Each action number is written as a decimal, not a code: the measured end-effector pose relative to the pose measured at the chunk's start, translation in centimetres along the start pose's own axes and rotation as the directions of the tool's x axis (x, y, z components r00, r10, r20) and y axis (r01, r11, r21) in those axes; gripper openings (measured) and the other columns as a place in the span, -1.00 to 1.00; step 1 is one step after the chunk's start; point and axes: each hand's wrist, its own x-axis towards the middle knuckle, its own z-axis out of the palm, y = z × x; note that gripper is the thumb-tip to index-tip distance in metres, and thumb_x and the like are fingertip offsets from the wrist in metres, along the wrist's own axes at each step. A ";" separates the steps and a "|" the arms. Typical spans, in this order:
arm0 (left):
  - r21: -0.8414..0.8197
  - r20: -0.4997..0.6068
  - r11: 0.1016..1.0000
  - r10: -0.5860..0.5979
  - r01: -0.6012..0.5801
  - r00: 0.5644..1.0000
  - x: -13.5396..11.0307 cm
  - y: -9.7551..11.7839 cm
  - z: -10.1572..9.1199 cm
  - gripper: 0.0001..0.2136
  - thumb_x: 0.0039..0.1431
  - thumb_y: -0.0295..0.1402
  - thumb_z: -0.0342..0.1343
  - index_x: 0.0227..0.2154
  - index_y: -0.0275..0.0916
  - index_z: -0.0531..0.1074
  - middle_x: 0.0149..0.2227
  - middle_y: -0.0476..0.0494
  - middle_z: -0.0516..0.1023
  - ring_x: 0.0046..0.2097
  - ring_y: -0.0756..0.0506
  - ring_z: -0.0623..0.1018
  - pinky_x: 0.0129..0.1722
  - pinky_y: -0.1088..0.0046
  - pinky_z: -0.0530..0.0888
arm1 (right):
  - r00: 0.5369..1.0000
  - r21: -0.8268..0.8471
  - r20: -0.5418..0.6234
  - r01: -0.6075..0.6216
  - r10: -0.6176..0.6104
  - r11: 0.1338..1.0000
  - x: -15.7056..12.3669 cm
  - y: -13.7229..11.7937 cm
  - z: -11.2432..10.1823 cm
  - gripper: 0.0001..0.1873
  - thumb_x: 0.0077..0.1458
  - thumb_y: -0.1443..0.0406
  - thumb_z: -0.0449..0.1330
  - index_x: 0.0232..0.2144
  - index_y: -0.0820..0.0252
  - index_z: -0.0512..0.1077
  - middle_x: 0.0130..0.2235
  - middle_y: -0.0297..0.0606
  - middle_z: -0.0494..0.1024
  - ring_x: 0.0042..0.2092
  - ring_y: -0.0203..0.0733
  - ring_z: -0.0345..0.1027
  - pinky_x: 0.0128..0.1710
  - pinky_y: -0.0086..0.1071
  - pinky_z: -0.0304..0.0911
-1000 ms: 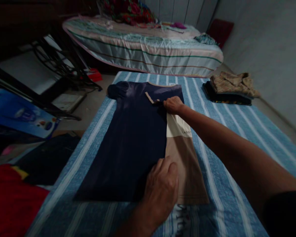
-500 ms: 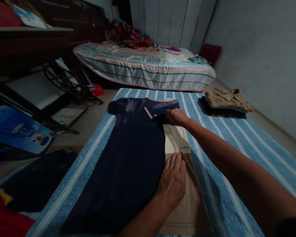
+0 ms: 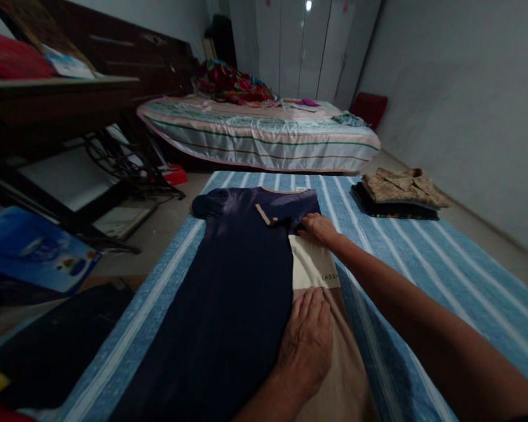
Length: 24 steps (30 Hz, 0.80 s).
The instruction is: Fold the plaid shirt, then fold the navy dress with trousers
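A navy T-shirt (image 3: 229,293) lies back up on a blue striped sheet (image 3: 422,258), its right side folded over so a cream and tan panel (image 3: 310,266) shows. My left hand (image 3: 308,340) lies flat and open on that folded panel near the fold line. My right hand (image 3: 319,228) reaches to the far end of the fold near the collar, fingers pressed down on the cloth. A small tan label (image 3: 264,214) sticks out by the neck.
A stack of folded clothes (image 3: 400,190) sits at the sheet's far right. A mattress with a striped cover (image 3: 259,132) lies beyond. A dark table with a metal frame (image 3: 70,140) and a blue box (image 3: 30,249) stand at the left. Dark cloth (image 3: 57,340) lies at the lower left.
My left hand went from gripping the shirt's fold edge to lying flat on the tan panel. My right hand stayed near the collar. The view tilted up.
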 end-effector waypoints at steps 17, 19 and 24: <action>-0.010 -0.056 1.000 0.009 -0.010 0.998 -0.1 -0.2 0.5 -0.66 0.16 -0.48 -0.11 0.00 -0.33 0.30 0.16 -0.34 0.31 0.21 -0.22 0.24 0.12 0.12 0.31 | 1.000 0.009 -0.024 -0.019 0.019 1.000 1.5 -1.9 -0.6 -0.73 0.17 0.28 -0.01 -0.12 0.22 0.35 -0.09 -0.05 0.44 -0.07 -0.04 0.30 -0.16 -0.26 0.20; -0.007 -0.060 1.000 0.012 -0.012 0.998 0.0 -0.2 0.4 -0.68 0.17 -0.48 -0.12 -0.02 -0.33 0.32 0.15 -0.34 0.32 0.21 -0.22 0.25 0.13 0.13 0.31 | 1.000 0.009 -0.019 -0.018 0.018 1.000 1.8 -2.1 -0.6 -0.74 0.17 0.32 -0.05 -0.17 0.22 0.39 -0.10 -0.03 0.45 -0.08 -0.05 0.30 -0.17 -0.27 0.20; -0.016 -0.047 1.000 -0.006 0.005 0.999 0.0 0.0 0.3 -0.71 0.17 -0.47 -0.11 -0.05 -0.33 0.33 0.14 -0.32 0.33 0.20 -0.21 0.26 0.15 0.15 0.30 | 0.999 0.006 -0.037 -0.025 0.026 1.000 2.3 -2.4 -0.5 -0.70 0.16 0.38 -0.09 -0.19 0.25 0.41 -0.11 0.01 0.44 -0.09 -0.02 0.30 -0.17 -0.24 0.19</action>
